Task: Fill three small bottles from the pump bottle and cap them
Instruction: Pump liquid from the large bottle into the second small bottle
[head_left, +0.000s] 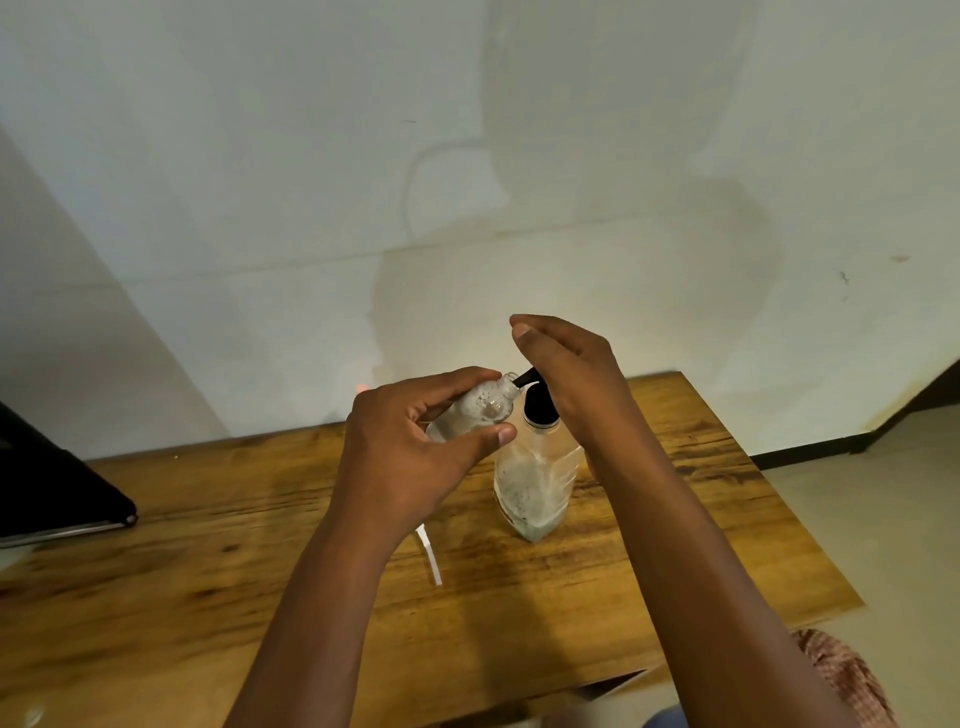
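Pump bottle (535, 478) stands upright on wooden table (675, 519), roughly frame centre, clear body with a low level of liquid and specks or bubbles inside, black pump head (537, 402) on top. Black nozzle points toward 10 o'clock.

Left hand (410, 457) grips a small bottle (478, 410), fingers curled over its far side and thumb pressed on the near side. Small bottle is clear, tilted, mouth aimed toward 2 o'clock and sitting right at the nozzle tip; touching or just short, cannot tell. Bubbly clear liquid shows inside it. No cap on it visible.

Right hand (566, 374) rests over the pump head from the 3 o'clock side, palm down on the pump, fingers extended and loosely bent past it toward 11 o'clock. Fingers hold nothing; hand looks open, pressing on the pump top. Palm contact itself is hidden under the hand.

White thin strip-like item (430, 558) lies flat on the table at 7 o'clock of the pump bottle, partly under the left wrist; what it is, cannot tell.

Dark flat object (57, 493) at table's 9 o'clock edge, partly cut off by frame. Checked fabric (852, 675) at 5 o'clock corner. Pale wall (311, 182) behind the table with shadows on it. Only one small bottle in view.
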